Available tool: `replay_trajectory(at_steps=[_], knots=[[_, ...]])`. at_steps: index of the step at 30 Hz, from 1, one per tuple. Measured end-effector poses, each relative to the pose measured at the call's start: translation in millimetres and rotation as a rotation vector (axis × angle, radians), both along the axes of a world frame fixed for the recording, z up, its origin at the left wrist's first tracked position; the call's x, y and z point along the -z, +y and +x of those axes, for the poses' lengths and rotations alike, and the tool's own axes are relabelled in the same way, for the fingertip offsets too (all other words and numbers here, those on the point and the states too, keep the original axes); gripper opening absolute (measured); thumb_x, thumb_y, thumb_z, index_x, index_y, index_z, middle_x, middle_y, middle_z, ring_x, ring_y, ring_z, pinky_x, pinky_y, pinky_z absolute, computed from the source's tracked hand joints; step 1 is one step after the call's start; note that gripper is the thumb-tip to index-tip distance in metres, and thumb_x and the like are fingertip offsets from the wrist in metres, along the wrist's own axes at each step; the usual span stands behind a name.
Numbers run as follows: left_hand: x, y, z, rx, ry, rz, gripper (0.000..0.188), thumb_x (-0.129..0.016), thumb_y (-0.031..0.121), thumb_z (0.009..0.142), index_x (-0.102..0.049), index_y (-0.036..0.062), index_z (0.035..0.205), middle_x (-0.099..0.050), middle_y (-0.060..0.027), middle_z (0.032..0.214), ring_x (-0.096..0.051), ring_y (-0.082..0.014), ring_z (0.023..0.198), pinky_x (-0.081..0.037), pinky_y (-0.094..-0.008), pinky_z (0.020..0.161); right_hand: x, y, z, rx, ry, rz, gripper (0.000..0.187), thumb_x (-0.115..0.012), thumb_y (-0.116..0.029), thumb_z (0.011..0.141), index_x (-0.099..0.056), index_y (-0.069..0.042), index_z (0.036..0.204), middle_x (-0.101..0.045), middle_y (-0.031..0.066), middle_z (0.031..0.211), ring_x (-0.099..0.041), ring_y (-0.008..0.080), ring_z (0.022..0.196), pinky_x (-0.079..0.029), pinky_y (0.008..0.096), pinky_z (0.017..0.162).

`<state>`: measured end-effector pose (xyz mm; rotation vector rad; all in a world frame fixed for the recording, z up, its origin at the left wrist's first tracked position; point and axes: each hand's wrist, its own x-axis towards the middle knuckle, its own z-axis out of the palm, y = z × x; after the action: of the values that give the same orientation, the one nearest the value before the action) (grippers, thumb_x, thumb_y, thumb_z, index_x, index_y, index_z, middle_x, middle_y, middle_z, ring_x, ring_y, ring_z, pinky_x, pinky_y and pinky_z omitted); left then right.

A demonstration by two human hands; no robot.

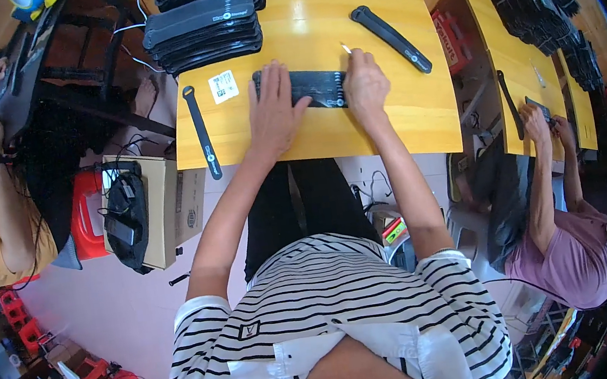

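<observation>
Work Position Status

From my remote station, I view a flat, rectangular bundle of black straps [317,88] lying lengthwise across a yellow wood-grain worktop [313,141], directly in front of the wearer. A row of white marks runs across the right end of the bundle.

I observe the left hand [275,110] laid palm-down over the left end of the bundle. Its fingers are extended and released, with the thumb spread toward the right. I observe the right hand [367,87] at the right end of the bundle. Its fingers are curled closed on a small, pointed white piece [345,47], which projects past them; I cannot tell whether they also grip the bundle's edge.

To the left of the left hand lie a narrow black strap with a looped end [201,134] and, above it, a white rectangular label with a black printed code [223,86]. To the right of the right hand, a thicker black looped strap piece [391,38] lies diagonally. At the upper left of the worktop, I note a tall stack of black strap bundles [203,37].

On my right, a co-worker in a purple shirt [569,255] works at a second yellow table [527,67].
</observation>
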<state>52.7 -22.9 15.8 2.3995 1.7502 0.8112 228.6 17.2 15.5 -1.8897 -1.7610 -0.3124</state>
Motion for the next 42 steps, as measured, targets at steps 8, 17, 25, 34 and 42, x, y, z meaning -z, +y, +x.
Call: replay_trajectory(at_steps=[8, 17, 25, 34, 42], knots=[[19, 14, -2, 0.079, 0.144, -0.077, 0.074, -0.048, 0.046, 0.084, -0.027, -0.0040, 0.134, -0.023, -0.0196, 0.141, -0.019, -0.0289, 0.133, -0.012, -0.0478, 0.107, 15, 19, -14, -0.110, -0.167, -0.155, 0.009, -0.049, -0.009, 0.078, -0.049, -0.010, 0.087, -0.052, 0.0100, 0.078, -0.059, 0.0262, 0.068, -0.050, 0.0372, 0.052], [20, 15, -11, 0.036, 0.128, -0.139, 0.071, -0.045, 0.044, 0.086, -0.023, -0.0019, 0.136, -0.018, -0.0185, 0.144, -0.018, -0.0285, 0.134, -0.012, -0.0464, 0.107, 20, 21, -15, -0.101, -0.119, -0.121, 0.009, -0.049, -0.018, 0.084, -0.050, -0.009, 0.086, -0.053, 0.0100, 0.077, -0.060, 0.0264, 0.066, -0.050, 0.0387, 0.050], [-8, 13, -109, -0.339, -0.596, 0.060, 0.030, -0.063, 0.015, 0.076, -0.056, -0.0008, 0.100, -0.054, -0.0171, 0.103, -0.050, -0.0318, 0.101, -0.038, -0.0392, 0.086, -7, -6, 19, -0.132, 0.382, 0.039, 0.019, -0.053, -0.023, 0.085, -0.058, -0.005, 0.088, -0.060, 0.0170, 0.073, -0.058, 0.0341, 0.065, -0.045, 0.0414, 0.057], [55, 65, -202, -0.415, -0.694, -0.320, 0.028, -0.076, 0.014, 0.069, -0.063, -0.0004, 0.089, -0.062, -0.0013, 0.079, -0.055, -0.0097, 0.068, -0.044, -0.0229, 0.062, -27, -115, 19, -0.083, 0.720, -0.148, 0.017, -0.055, -0.015, 0.085, -0.060, 0.001, 0.083, -0.053, 0.0108, 0.058, -0.048, 0.0145, 0.052, -0.040, 0.0297, 0.050], [28, -1, -211, -0.576, -1.179, -0.264, 0.010, -0.072, 0.007, 0.072, -0.064, 0.0037, 0.077, -0.053, 0.0056, 0.061, -0.042, -0.0025, 0.050, -0.033, -0.0179, 0.046, -11, -161, 29, -0.059, 0.861, -0.241, 0.016, -0.056, -0.013, 0.084, -0.061, 0.003, 0.085, -0.053, 0.0080, 0.059, -0.044, 0.0084, 0.055, -0.039, 0.0266, 0.051]])
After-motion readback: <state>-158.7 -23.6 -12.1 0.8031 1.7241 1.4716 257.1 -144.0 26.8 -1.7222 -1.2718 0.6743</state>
